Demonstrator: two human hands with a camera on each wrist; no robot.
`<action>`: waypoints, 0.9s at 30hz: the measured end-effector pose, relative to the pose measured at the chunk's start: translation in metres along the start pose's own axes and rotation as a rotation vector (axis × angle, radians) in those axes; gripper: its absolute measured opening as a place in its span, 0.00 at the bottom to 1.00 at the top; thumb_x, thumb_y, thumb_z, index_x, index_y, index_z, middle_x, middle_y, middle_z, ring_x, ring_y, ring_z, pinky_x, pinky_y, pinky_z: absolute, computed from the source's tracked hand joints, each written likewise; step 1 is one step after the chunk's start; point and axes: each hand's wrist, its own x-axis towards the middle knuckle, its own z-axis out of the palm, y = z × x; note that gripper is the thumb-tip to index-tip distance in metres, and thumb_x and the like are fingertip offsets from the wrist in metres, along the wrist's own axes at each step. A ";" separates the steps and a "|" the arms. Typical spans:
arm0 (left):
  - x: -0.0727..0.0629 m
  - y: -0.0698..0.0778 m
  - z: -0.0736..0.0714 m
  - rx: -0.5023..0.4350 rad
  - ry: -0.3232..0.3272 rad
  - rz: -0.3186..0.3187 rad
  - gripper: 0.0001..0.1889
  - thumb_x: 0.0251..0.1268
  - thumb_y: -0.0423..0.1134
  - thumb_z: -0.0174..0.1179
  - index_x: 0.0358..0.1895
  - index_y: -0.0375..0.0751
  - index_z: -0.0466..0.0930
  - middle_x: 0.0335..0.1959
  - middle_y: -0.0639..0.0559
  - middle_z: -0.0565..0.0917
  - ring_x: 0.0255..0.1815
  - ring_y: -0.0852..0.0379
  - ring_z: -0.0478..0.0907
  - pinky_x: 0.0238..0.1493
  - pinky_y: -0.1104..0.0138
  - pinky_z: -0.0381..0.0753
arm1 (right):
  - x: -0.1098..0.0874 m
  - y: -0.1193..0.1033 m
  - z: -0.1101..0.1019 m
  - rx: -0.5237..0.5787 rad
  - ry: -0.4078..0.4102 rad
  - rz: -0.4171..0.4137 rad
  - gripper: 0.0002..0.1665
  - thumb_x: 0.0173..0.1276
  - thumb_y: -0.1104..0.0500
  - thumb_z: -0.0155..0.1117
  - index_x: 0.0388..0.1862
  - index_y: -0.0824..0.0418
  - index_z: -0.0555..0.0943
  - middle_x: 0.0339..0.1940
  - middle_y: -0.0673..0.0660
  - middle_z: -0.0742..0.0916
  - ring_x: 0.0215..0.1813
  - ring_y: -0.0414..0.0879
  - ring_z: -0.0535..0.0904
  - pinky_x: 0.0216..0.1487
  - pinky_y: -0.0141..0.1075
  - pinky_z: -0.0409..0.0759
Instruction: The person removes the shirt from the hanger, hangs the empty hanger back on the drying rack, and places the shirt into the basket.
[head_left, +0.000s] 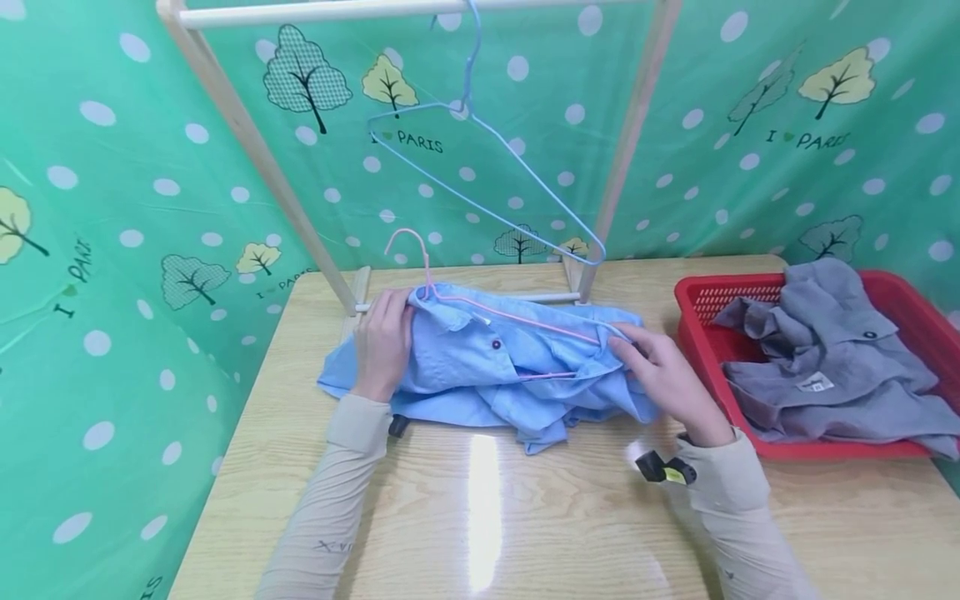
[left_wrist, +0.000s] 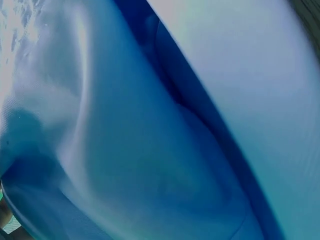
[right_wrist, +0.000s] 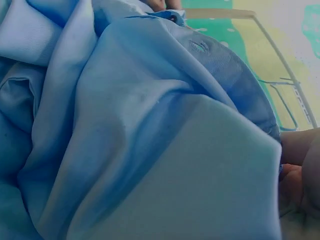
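Pink against blue, the hanger lies lengthwise along the shirt on the table, hook nearer the left hand gripping the shirt's left side, right hand pinching its right.

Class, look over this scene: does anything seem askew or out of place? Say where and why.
Yes. The blue hanger on the rail hangs askew, its right end well below its left. The grey garment also trails over the near right corner of the red basket, not wholly inside.
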 end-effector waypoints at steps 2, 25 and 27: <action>-0.001 0.000 0.001 -0.007 0.003 -0.004 0.09 0.73 0.34 0.57 0.50 0.37 0.81 0.41 0.43 0.83 0.41 0.43 0.82 0.37 0.52 0.83 | 0.001 0.000 -0.002 0.042 -0.025 0.020 0.24 0.79 0.54 0.52 0.69 0.62 0.74 0.58 0.63 0.82 0.49 0.41 0.79 0.43 0.29 0.85; 0.000 0.000 0.003 -0.012 0.043 -0.017 0.08 0.73 0.35 0.56 0.48 0.39 0.82 0.39 0.44 0.83 0.40 0.43 0.83 0.33 0.52 0.81 | 0.006 0.022 -0.002 0.396 -0.165 0.064 0.25 0.80 0.55 0.50 0.67 0.71 0.70 0.48 0.50 0.80 0.41 0.38 0.81 0.40 0.30 0.86; -0.001 -0.001 0.003 -0.020 0.045 -0.021 0.08 0.73 0.35 0.56 0.48 0.39 0.82 0.39 0.44 0.84 0.40 0.43 0.83 0.34 0.51 0.82 | 0.007 0.023 -0.001 0.414 -0.170 0.062 0.24 0.81 0.55 0.49 0.66 0.71 0.71 0.47 0.51 0.80 0.40 0.39 0.81 0.39 0.30 0.86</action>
